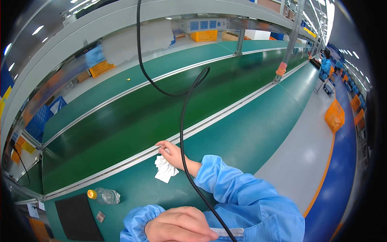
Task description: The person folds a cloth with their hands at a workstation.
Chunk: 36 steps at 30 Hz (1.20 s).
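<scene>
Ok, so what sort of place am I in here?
Probably a factory assembly hall: what looks like a conveyor belt runs alongside a green worktop, and another person in blue workwear is farther down the line.

On the bench (139,193), a mat (77,220) lies at left, a bottle (107,196) by its far right corner, a scrap (100,216) beside its right edge. Right of the bottle, a cloth (165,170) is in the right hand (173,155). Behind them runs a belt (121,125), a cable (139,36) before it.
</scene>
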Available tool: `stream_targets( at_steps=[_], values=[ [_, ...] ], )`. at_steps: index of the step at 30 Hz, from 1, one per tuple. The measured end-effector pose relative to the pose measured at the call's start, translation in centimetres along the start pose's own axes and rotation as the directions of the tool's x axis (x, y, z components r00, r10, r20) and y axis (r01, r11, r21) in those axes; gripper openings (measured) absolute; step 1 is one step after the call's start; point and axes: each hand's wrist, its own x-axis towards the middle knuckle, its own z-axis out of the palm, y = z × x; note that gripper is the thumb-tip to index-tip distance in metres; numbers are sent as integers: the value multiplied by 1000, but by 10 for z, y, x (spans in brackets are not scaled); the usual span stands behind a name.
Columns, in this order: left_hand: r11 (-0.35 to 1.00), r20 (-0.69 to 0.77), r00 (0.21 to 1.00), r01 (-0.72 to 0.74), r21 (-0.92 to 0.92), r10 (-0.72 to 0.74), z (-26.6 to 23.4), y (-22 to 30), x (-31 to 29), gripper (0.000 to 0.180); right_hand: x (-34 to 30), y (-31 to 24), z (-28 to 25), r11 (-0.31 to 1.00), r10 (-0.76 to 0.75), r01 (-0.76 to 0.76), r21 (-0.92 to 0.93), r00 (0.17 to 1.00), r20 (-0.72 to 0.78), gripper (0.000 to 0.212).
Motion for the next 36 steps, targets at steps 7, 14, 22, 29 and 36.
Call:
stream_targets(
  at_steps=[7,14,22,29,36],
  values=[
    [986,78,983,-167,-5,167,-15,-1,11,18,4,12,5,994,44,-47,96,999,28,25],
    [922,-66,930,-346,173,361,-19,6,5,6,5,7,3,999,39,-39,20,999,38,25],
    [942,-80,944,-310,128,322,-16,-1,6,9,5,4,3,995,63,-66,74,997,48,25],
    [961,205,950,-258,99,234,-38,-3,19,8,8,21,2,982,74,-75,174,997,13,24],
    [954,377,924,-165,250,60,-33,10,17,11,8,11,0,959,61,-77,273,996,65,22]
  ],
)
